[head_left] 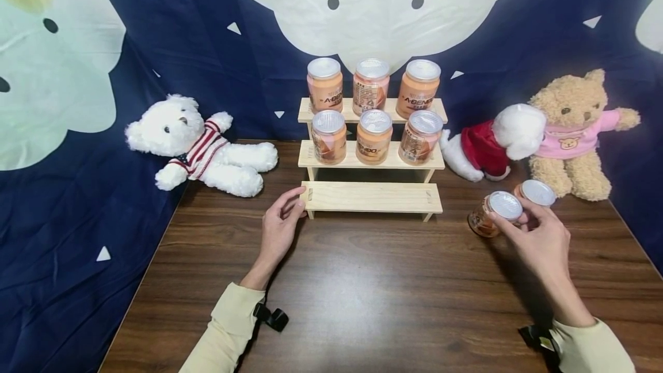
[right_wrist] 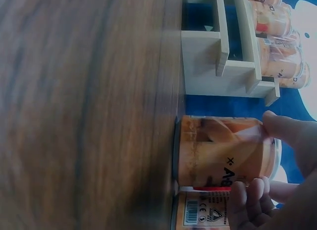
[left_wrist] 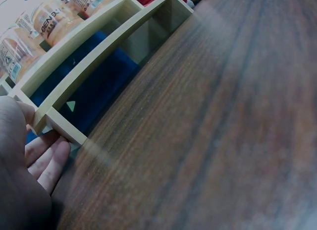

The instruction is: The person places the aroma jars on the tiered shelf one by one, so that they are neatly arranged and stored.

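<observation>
A three-step wooden display rack (head_left: 370, 195) stands on the table. At the left end of its lowest step, my left hand (head_left: 282, 220) holds the corner, thumb above and other fingers beside the leg, as the left wrist view shows. To the right, my right hand (head_left: 544, 240) grips a clear can of orange fruit (right_wrist: 223, 150) near its silver lid, between thumb and fingers. The can's base appears to be on the tabletop. Just beside it is a second can (head_left: 537, 191), partly hidden by the right hand. Several like cans (head_left: 374, 137) stand on the upper two steps.
A white teddy bear (head_left: 207, 148) in a striped shirt lies left of the rack. On the right are a white plush toy (head_left: 487, 143) in red and a tan teddy bear (head_left: 570, 131) in pink. A dark blue patterned cloth (head_left: 181, 27) hangs behind the brown table (head_left: 352, 304).
</observation>
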Available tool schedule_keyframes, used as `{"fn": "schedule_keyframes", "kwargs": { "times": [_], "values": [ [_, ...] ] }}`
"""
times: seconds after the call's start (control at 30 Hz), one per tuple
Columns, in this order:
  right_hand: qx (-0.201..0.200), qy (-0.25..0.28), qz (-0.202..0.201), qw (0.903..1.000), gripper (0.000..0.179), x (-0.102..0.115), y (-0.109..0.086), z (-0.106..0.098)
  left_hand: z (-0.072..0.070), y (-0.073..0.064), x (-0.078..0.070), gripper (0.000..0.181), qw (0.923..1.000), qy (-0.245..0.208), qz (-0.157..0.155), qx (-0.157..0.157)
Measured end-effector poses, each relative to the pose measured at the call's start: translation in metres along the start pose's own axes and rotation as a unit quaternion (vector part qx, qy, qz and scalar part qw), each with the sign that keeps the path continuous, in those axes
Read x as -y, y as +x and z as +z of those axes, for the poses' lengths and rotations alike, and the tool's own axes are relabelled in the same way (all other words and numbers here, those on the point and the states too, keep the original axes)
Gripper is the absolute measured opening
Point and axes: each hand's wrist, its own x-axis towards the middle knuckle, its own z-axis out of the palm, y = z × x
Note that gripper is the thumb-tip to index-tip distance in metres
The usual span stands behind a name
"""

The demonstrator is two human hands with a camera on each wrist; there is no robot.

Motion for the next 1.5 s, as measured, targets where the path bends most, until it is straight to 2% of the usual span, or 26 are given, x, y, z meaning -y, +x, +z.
{"fn": "schedule_keyframes", "kwargs": {
  "times": [0.23, 0.43, 0.67, 0.93, 1.27, 1.5],
  "values": [
    [-0.025, 0.053, 0.017, 0.9981, 0.054, -0.001, 0.000, 0.002, 0.001, 0.001, 0.000, 0.031, 1.0000, 0.003, -0.002, -0.002],
    [-0.028, 0.063, 0.019, 0.9975, 0.055, -0.002, -0.002, 0.002, 0.000, 0.000, 0.001, 0.032, 1.0000, 0.002, -0.003, -0.004],
    [-0.048, 0.066, -0.007, 0.9966, 0.055, 0.001, -0.003, 0.001, 0.000, 0.000, 0.001, 0.031, 1.0000, 0.001, -0.002, -0.001],
    [-0.049, 0.074, 0.003, 0.9960, 0.056, 0.007, -0.004, -0.002, -0.001, 0.000, 0.002, 0.032, 1.0000, 0.004, 0.000, 0.001],
    [-0.040, 0.127, 0.001, 0.9911, 0.055, 0.030, -0.009, -0.002, 0.000, 0.000, 0.001, 0.031, 1.0000, -0.003, 0.001, 0.001],
    [-0.030, 0.159, -0.036, 0.9862, 0.054, 0.050, -0.011, -0.003, 0.000, 0.000, 0.001, 0.031, 1.0000, -0.002, 0.003, 0.001]
  ]
}}
